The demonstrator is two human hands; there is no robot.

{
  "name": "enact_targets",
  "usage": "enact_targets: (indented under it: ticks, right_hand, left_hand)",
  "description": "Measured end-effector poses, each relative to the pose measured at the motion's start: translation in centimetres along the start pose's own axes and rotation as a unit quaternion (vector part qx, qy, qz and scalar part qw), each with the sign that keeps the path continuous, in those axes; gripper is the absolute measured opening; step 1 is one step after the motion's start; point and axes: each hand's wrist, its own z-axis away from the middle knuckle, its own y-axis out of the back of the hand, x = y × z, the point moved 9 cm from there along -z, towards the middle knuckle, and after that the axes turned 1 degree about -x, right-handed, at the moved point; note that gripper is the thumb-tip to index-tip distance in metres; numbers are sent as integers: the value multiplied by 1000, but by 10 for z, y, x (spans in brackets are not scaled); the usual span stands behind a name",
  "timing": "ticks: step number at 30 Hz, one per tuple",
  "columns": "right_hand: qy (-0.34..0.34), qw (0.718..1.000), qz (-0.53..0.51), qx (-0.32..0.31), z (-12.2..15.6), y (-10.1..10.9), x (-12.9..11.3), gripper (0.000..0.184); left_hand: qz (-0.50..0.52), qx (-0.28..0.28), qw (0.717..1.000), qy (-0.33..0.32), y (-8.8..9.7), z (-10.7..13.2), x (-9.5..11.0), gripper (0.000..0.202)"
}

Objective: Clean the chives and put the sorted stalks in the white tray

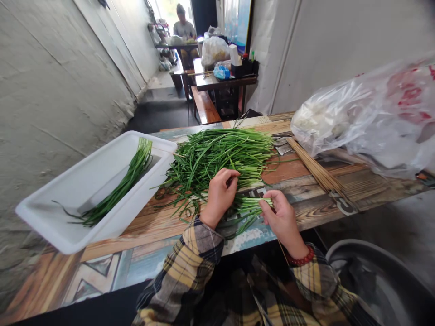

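A loose pile of chives [220,154] is spread across the middle of the patterned table [102,267], directly ahead of the person. The left hand [220,195] is placed on the near edge of this pile, its fingers curled narrowly over a few stalks; whether those stalks are actually gripped cannot be told. A small bunch [249,204] is held in the right hand [282,219], pinched at its cut ends between thumb and closed fingers, and is laid across the table edge just below the pile. To the left, a white tray [84,181] is set at an angle over the table's corner, and only one long bundle [118,185] is laid in it. A sheaf of bamboo skewers [316,170] is placed to the right of the pile, beside a plastic bag [367,117]; a metal basin [374,271] is seen low at the right. Judged from these quantities, the work is at an early stage: one bundle is deposited in the tray, one small bunch is in hand, and by far the greater part of the chives is left on the table.
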Motion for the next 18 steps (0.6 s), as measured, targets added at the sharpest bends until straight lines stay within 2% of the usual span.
enact_targets:
  ticks: [2,5,8,12,15,18]
  right_hand:
    - [-2,1000,-1,-1,0,-1,1,24]
    - [6,1000,2,0,0,-1,0,23]
    - [21,1000,13,-5,0,-3,-3,21]
    - [36,999,28,-6,-1,-4,-4,20]
    - [36,999,22,-7,-2,-4,-2,20]
    - [40,999,18,-7,-3,-4,-3,21]
  left_hand:
    - [-36,-28,999,-21,-7,0,2,16]
    - [-112,-101,987,-62,-27,1,7,17]
    - [-183,-139,971,-70,-40,0,6,17]
    - [-258,-168,950,-54,-49,-4,2,11]
    - [-304,-178,935,-45,-53,-6,1,14]
    - [-307,-173,934,-47,-53,-7,4,20]
